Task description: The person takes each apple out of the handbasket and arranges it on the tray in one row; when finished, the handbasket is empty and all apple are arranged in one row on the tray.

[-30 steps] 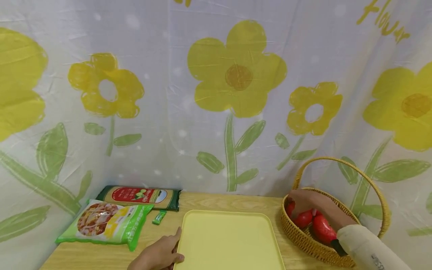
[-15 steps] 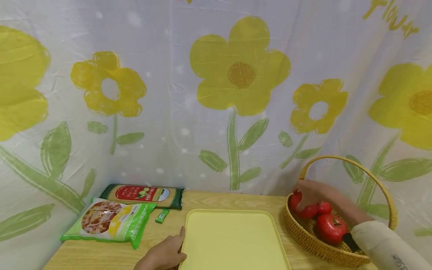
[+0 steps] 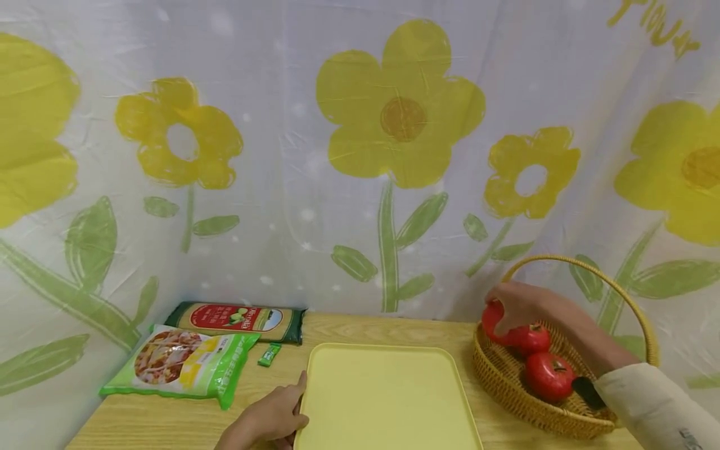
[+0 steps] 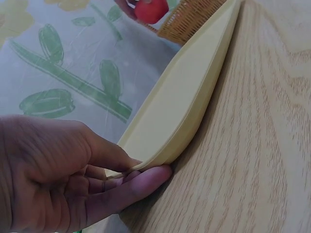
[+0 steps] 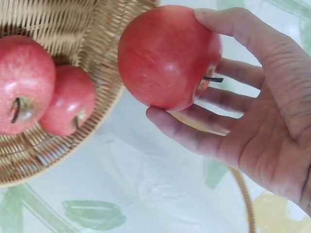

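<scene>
"Head view, quick: what's just changing?"

"R grip is riding higher than ½ sec ago, & it's bringing a red apple up w/ it."

"Clamped or apart?"

"Clamped: thumb & fingers are curling round the apple, stem pointing palmward. It's hanging at the far-left rim of the wicker basket."

"Meaning what for the job?"

"I'm reading it as the pick-up well under way; no set-down's showing yet. L grip is staying put, pinching the left rim of the yellow tray, so I'm guessing it's steadying that."

"OK, counts pls."

"Apples: I'm seeing 3 total. 1 is sitting in the R grip, 2 are lying in the basket, i.e. a nearer apple & a farther apple. Can't rule out more hiding behind the hand."

"And the rest?"

"1 basket, 1 tray. On the left of the tabletop: 1 green-edged food bag, 1 Olivoilà pack lying behind it, 1 small green sachet lying btwn the bag & the tray. 1 flower-print curtain is hanging at the back."

"Any apple on the tray?"

"None showing on the part I'm seeing; its near edge is running out of frame."
</scene>
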`<state>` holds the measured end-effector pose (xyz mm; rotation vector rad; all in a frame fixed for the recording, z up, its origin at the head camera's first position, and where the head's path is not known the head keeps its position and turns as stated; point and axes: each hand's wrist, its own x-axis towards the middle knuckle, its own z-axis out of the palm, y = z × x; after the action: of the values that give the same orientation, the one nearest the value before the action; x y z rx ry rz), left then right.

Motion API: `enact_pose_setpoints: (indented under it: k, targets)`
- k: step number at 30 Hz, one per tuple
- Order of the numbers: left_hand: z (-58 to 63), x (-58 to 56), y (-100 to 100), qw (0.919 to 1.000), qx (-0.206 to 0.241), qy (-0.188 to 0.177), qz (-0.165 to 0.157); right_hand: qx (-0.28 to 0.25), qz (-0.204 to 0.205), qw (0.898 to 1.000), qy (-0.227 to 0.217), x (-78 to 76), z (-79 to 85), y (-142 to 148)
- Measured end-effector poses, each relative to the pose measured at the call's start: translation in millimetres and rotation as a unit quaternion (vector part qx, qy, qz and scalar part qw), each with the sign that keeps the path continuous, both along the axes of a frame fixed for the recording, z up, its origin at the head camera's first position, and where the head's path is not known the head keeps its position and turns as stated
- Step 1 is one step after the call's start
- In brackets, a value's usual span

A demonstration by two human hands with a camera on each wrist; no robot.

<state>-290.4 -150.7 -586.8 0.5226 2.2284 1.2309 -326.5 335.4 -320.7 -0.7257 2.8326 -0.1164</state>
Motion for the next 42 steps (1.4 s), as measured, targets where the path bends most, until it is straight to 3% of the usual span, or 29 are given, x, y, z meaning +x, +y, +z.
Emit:
enact_pose_setpoints:
  k: [4,11,14,16,20,22,27,31,38,39,42]
  targets:
    - [9.9,5.0,1,1.0000,-0.006,0.004,0.002,-0.004,0.026,1.000,0.016,1.9,4.9,-12]
    - [79.7,42.5,21,0.9982,-0.050,0.028,0.020,0.024,0.072,0.996,0.036,7.2,10.0,-46]
    - [92.0,49.3,25,0.9979,-0.049,0.027,0.032,0.032,0.085,0.995,0.042,10.7,8.4,-62]
    - [79.7,42.9,22,0.9985,-0.042,0.024,0.025,0.032,0.085,0.995,0.040,12.7,6.5,-73]
    - [28.3,14.9,8,0.9998,-0.017,0.010,0.010,0.022,0.082,0.996,0.022,14.9,2.1,-98]
    - [11.7,5.8,3,1.0000,-0.001,0.001,0.007,0.019,0.088,0.996,0.015,14.1,-0.8,-112]
    - [15.8,9.0,7,0.9998,-0.011,0.007,0.014,0.025,0.114,0.993,0.007,12.7,-10.4,-142]
    - [9.0,5.6,8,0.9999,-0.006,-0.001,0.016,0.020,0.125,0.992,0.007,14.8,-21.4,-163]
    - [10.4,7.4,6,0.9992,-0.032,0.023,0.007,0.016,0.142,0.990,0.012,16.4,-43.4,-203]
    - [8.7,5.7,5,0.9994,-0.031,0.014,0.012,0.020,0.148,0.989,0.014,16.4,-45.5,-209]
    - [13.9,7.9,5,0.9994,-0.025,0.017,0.017,0.034,0.160,0.986,0.017,15.7,-50.0,-224]
